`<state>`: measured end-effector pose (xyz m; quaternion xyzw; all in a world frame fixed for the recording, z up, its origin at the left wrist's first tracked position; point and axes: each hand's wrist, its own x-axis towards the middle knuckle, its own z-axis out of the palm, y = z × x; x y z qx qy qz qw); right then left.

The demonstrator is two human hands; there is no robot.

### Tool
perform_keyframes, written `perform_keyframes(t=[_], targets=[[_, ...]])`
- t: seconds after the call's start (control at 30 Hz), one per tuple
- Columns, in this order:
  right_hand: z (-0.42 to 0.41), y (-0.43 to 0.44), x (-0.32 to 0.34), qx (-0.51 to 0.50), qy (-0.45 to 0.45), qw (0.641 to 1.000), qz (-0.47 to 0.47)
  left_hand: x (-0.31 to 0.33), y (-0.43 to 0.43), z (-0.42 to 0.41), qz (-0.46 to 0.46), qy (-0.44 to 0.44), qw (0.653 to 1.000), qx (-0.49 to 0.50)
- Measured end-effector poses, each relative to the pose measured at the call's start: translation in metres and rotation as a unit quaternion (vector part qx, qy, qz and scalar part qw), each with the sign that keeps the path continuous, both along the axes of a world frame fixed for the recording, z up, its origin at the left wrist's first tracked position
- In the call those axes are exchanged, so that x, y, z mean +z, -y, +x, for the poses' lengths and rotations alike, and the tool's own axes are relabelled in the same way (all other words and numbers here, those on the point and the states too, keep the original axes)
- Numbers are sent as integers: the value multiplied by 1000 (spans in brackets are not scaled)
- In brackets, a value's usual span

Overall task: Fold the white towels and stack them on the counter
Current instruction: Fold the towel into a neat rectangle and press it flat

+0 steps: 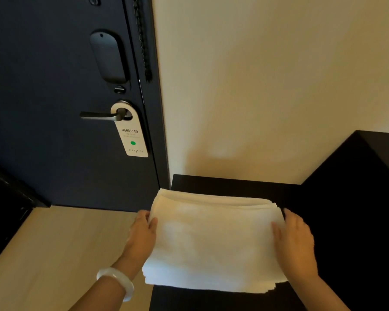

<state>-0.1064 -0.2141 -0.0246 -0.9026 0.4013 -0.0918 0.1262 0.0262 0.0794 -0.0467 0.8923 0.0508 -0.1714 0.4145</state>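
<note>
A stack of folded white towels point(213, 239) lies on the black counter point(234, 185), its left edge hanging slightly over the counter's side. My left hand point(142, 234) grips the stack's left edge, thumb on top and fingers underneath. My right hand point(294, 243) holds the right edge the same way, thumb lying on the top towel. A pale bangle point(117, 282) sits on my left wrist.
A dark door point(65, 108) with a lever handle point(99, 115) and a hanging white door tag point(130, 131) stands to the left. A cream wall point(267, 86) backs the counter. A taller black cabinet point(357, 198) rises at the right. Light wooden floor point(54, 254) lies below left.
</note>
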Motion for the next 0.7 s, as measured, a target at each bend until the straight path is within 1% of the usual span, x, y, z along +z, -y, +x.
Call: perform_keyframes(t=[0.03,0.07,0.13,0.17,0.23,0.27,0.37,0.43,0.5,0.57,0.6,0.63,0.7], targets=[[0,-13,2,63,2,997,-36,1,0,-5,-3,16,1000,-1],[2,-27,6,136,-4,990,-49,1,0,-10,12,43,999,-12],[13,-58,2,282,-24,959,-32,0,1,-24,68,112,989,-74],[21,-70,-5,328,-45,943,-29,-2,2,-30,82,132,981,-118],[35,-84,-22,362,-100,927,-25,-9,1,-35,64,116,977,-168],[38,-88,-34,361,-123,924,-23,-14,-1,-33,42,93,981,-168],[42,-85,-63,345,-155,925,-35,-24,-14,-22,-27,4,995,-100],[44,-85,-62,334,-149,930,-40,-25,-20,-20,-90,-52,993,-54],[50,-93,-57,338,-130,932,-30,-23,-21,-27,-169,-67,983,-7],[63,-110,-50,355,-114,927,-26,-27,-24,-33,-222,-41,971,78],[71,-121,-46,382,-95,919,-34,-29,-27,-34,-251,-42,961,109],[78,-134,-44,424,-89,901,-30,-33,-30,-35,-289,-66,946,130],[97,-157,-46,521,-74,849,-51,-40,-37,-35,-382,-137,899,162]])
